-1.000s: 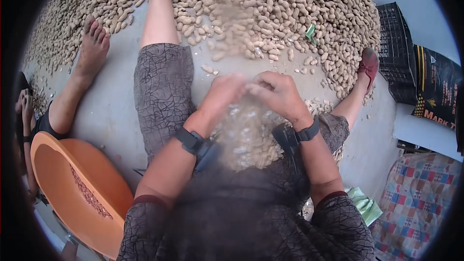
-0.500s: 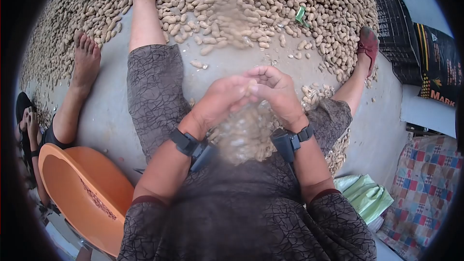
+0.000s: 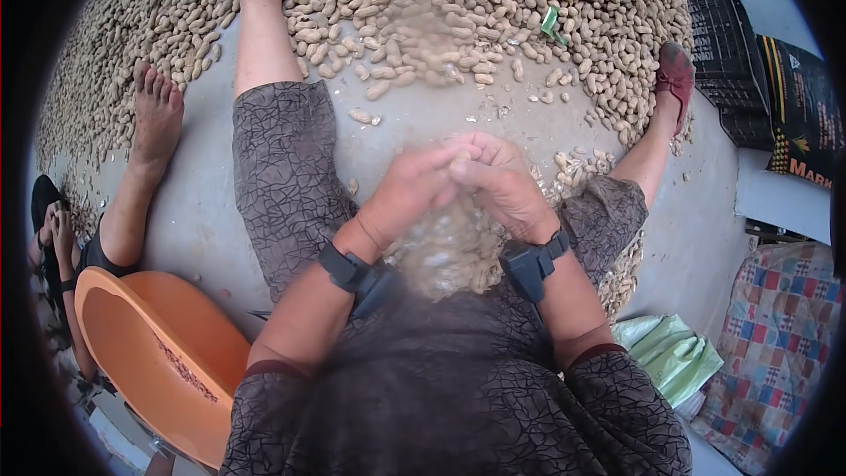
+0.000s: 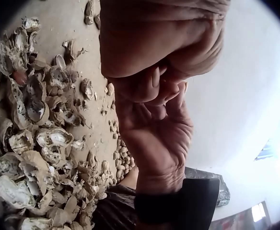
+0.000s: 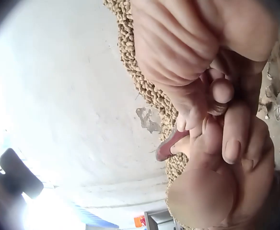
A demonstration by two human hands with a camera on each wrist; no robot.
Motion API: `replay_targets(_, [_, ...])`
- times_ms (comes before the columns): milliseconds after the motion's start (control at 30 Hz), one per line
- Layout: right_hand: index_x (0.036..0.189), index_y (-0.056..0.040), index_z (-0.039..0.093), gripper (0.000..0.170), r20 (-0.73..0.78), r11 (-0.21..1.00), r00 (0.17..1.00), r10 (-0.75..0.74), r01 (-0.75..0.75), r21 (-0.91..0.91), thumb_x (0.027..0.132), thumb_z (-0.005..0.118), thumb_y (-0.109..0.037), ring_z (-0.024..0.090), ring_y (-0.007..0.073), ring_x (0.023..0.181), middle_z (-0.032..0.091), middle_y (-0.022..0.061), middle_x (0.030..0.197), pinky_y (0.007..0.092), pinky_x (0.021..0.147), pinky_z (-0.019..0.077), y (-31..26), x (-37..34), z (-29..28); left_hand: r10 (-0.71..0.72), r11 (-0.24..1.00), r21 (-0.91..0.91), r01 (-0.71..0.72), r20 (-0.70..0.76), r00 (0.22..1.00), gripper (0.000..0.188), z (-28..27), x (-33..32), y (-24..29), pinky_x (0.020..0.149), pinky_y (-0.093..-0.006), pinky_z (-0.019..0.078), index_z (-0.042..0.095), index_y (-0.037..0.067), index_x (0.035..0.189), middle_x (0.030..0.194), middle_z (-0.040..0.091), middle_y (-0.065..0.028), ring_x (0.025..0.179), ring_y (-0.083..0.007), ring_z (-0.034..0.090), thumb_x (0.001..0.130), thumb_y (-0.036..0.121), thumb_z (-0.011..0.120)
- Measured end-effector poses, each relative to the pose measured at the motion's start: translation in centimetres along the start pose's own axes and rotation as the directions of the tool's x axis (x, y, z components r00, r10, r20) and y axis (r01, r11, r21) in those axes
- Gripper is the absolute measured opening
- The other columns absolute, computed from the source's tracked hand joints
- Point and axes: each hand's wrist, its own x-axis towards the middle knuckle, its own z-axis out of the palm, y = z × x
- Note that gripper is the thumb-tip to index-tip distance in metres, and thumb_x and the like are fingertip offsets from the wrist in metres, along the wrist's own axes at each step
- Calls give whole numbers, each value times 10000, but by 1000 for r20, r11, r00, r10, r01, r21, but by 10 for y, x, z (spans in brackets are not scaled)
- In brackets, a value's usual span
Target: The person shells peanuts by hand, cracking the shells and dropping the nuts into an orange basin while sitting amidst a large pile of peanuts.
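Both hands meet above a heap of broken peanut shells [image 4: 53,139] between the person's legs. The left hand [image 3: 407,183] has its fingers bent against the fingertips of the right hand [image 3: 509,187], thumbs on top. In the right wrist view, a small brown peanut [image 5: 218,109] shows between the pinching fingers of both hands, mostly covered by them. From the left wrist side, curled fingers [image 4: 152,86] hide it. Each wrist wears a dark strapped device.
A large spread of unshelled peanuts [image 3: 493,0] lies ahead. An orange basin [image 3: 167,300] with reddish kernels stands at left, near another person's bare foot [image 3: 159,123]. A black crate [image 3: 727,53], printed sack [image 3: 806,115], green bag [image 3: 674,353] and patchwork cloth [image 3: 775,326] are at right.
The hands, slightly apart and blurred a second ago, have closed together with fingertips overlapping. A pale bit seen between them half a second ago is now covered. The head view has shifted a little.
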Motion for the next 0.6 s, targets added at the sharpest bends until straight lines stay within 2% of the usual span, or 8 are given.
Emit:
replay_targets(67, [1067, 61, 524, 273, -34, 1000, 999, 1, 0, 4, 842, 601, -74, 612, 143, 765, 624, 92, 897, 239, 671, 480, 5, 1, -3, 28, 999, 34, -29, 36, 999, 370, 1, -1, -1, 616, -178, 376, 517, 3, 1266, 796, 510, 38, 681, -45, 455, 904, 72, 473])
replay_targets(133, [1055, 60, 524, 266, -70, 1000, 998, 2, -1, 9, 839, 605, -72, 609, 146, 762, 622, 93, 883, 241, 668, 479, 5, 1, 0, 148, 986, 69, -149, 27, 989, 352, 6, -1, 0, 701, -195, 445, 565, 2, 1193, 962, 582, 10, 797, -50, 530, 864, 129, 562])
replay_targets(167, [1041, 60, 529, 258, -97, 999, 995, 0, 4, 41, 835, 611, -72, 604, 144, 761, 621, 95, 876, 243, 665, 478, 5, 1, 2, 147, 987, 69, -148, 27, 989, 352, 7, -1, 0, 701, -195, 445, 565, 2, 1193, 962, 582, 10, 797, -50, 530, 864, 129, 562])
replay_targets(233, [1028, 60, 535, 251, -125, 997, 992, 1, 8, 74, 830, 617, -71, 600, 141, 760, 621, 98, 869, 244, 661, 476, 6, -1, 4, 125, 985, 117, -129, 38, 991, 358, 7, -3, 1, 776, -227, 462, 563, 2, 1188, 982, 590, 4, 892, -82, 553, 855, 133, 581])
replay_targets(333, [997, 57, 552, 234, -123, 999, 992, -25, 30, 42, 822, 630, -78, 597, 133, 748, 622, 101, 863, 241, 642, 474, 7, -2, 2, 145, 983, 107, -148, 37, 989, 317, 10, -5, 1, 743, -205, 427, 573, -6, 1166, 906, 589, 14, 812, -54, 519, 873, 114, 579])
replay_targets(400, [975, 56, 566, 225, -167, 999, 985, -42, 47, 26, 817, 638, -88, 595, 125, 737, 622, 97, 862, 229, 616, 471, 10, -2, 1, 140, 984, 107, -143, 39, 989, 302, 11, -5, 2, 736, -203, 422, 579, -3, 1151, 906, 591, 14, 803, -51, 514, 875, 118, 574])
replay_targets(533, [969, 63, 566, 228, -163, 999, 986, -36, 38, 8, 818, 637, -92, 583, 108, 705, 617, 87, 846, 218, 582, 460, 10, 0, -1, 115, 991, 67, -118, 49, 992, 269, 10, -4, 1, 694, -182, 398, 590, -7, 1113, 897, 594, 14, 763, -32, 493, 885, 130, 544])
replay_targets(600, [978, 66, 567, 244, -131, 997, 991, 33, -24, 67, 816, 643, -100, 538, 74, 662, 608, 60, 830, 197, 563, 430, 7, -1, 0, 105, 991, 74, -111, 76, 992, 301, 5, -6, 7, 676, -176, 390, 573, -16, 1144, 902, 596, 9, 755, -25, 488, 886, 134, 535])
